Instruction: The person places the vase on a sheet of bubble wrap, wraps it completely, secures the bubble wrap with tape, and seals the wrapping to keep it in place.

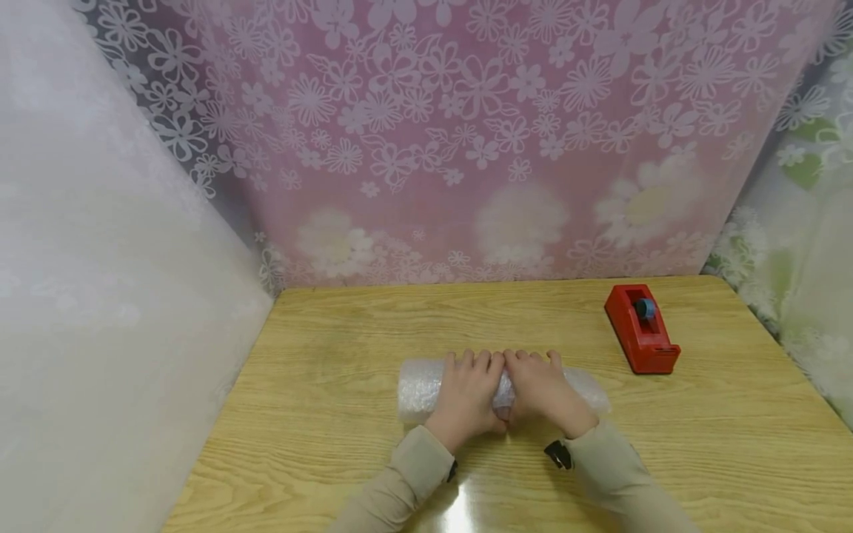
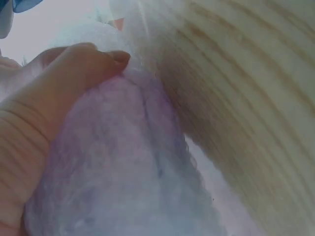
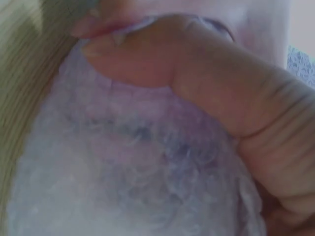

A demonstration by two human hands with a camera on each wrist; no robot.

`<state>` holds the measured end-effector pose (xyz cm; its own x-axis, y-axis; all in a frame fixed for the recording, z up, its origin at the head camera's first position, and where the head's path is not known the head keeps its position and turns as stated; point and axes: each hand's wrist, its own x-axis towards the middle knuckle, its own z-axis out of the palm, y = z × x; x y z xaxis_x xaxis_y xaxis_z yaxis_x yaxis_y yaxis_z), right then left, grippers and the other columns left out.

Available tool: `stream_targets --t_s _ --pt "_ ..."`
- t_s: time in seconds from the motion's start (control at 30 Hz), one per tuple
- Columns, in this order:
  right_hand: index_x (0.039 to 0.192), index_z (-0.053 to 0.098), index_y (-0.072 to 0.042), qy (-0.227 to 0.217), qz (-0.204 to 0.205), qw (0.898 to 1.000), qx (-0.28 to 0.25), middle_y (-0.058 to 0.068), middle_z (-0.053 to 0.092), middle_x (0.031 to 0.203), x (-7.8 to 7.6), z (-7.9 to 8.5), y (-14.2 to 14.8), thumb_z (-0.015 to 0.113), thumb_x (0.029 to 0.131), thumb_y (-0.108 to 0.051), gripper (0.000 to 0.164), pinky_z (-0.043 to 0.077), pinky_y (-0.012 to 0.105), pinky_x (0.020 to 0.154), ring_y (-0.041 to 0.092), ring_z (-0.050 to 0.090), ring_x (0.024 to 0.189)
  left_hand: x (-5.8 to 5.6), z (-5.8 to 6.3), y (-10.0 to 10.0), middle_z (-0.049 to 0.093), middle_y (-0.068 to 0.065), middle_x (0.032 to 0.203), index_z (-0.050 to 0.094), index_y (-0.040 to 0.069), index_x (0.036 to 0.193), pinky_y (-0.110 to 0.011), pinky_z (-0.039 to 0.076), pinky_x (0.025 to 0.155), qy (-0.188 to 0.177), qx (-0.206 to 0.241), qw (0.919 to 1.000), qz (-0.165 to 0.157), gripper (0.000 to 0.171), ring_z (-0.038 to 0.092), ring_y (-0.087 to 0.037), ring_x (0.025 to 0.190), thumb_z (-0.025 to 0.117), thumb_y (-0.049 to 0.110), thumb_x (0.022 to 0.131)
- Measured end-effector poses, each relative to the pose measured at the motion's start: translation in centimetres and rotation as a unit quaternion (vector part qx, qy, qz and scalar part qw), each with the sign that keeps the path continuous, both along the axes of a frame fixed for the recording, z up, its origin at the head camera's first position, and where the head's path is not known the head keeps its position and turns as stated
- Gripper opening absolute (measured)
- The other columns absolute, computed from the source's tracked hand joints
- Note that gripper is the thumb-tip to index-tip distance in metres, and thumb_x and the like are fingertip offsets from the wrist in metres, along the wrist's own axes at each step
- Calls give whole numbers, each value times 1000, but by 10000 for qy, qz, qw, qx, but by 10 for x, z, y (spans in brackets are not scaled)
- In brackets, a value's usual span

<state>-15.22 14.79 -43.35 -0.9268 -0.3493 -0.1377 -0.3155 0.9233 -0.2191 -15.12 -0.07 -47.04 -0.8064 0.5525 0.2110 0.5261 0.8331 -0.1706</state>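
A roll of bubble wrap (image 1: 418,390) lies crosswise on the wooden table, both its ends sticking out past the hands. My left hand (image 1: 466,396) grips it left of the middle, fingers over the far side and thumb on the near side. Close beside it, my right hand (image 1: 541,389) holds the roll the same way, the two hands nearly touching. Through the wrap (image 2: 113,162) in the left wrist view, something purplish shows faintly; its kind is hidden. In the right wrist view the right thumb (image 3: 142,56) presses on the wrapped bundle (image 3: 98,167).
A red tape dispenser (image 1: 640,333) with a small blue-cored tape roll (image 1: 644,309) stands at the back right of the wooden table (image 1: 333,333). A pink flowered curtain (image 1: 426,148) hangs behind; pale cloths hang on the left and right.
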Motion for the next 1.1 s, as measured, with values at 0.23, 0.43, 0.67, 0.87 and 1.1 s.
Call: stream_targets --t_s 0.23,0.43,0.67,0.87,1.1 --pt "121 55 -8 -462 60 9988 -157 8 63 105 -12 -3 7 94 47 -34 87 29 72 94 31 60 98 0 -1 4 58 4 115 47 21 135 -44 41 86 -80 -40 9999 70 113 54 -20 102 83 77 43" --pt "117 56 -9 -672 56 9972 -316 4 63 102 -16 -3 9 95 45 -26 83 27 73 95 28 60 95 -1 0 5 58 4 114 47 21 134 -42 41 84 -201 -38 9998 72 113 53 -20 100 84 76 43" --pt "119 56 -8 -678 57 9966 -464 5 64 105 -16 -2 12 95 47 -26 84 28 72 95 29 60 99 -3 3 6 57 4 110 46 26 132 -38 40 80 -338 121 9993 46 109 53 -19 97 86 74 42" --pt "130 53 -4 -465 -166 9976 -482 16 61 122 -6 -3 13 94 50 -30 93 24 74 99 42 55 113 -2 5 7 58 4 109 47 31 130 -35 39 76 -391 158 9991 85 107 54 -19 95 86 74 40" --pt "140 47 -4 43 -210 9988 -446 23 54 133 9 -3 20 94 57 -40 102 24 75 98 51 47 120 2 8 9 58 4 110 44 33 132 -35 40 76 -337 65 9992 214 107 54 -19 95 85 76 43"
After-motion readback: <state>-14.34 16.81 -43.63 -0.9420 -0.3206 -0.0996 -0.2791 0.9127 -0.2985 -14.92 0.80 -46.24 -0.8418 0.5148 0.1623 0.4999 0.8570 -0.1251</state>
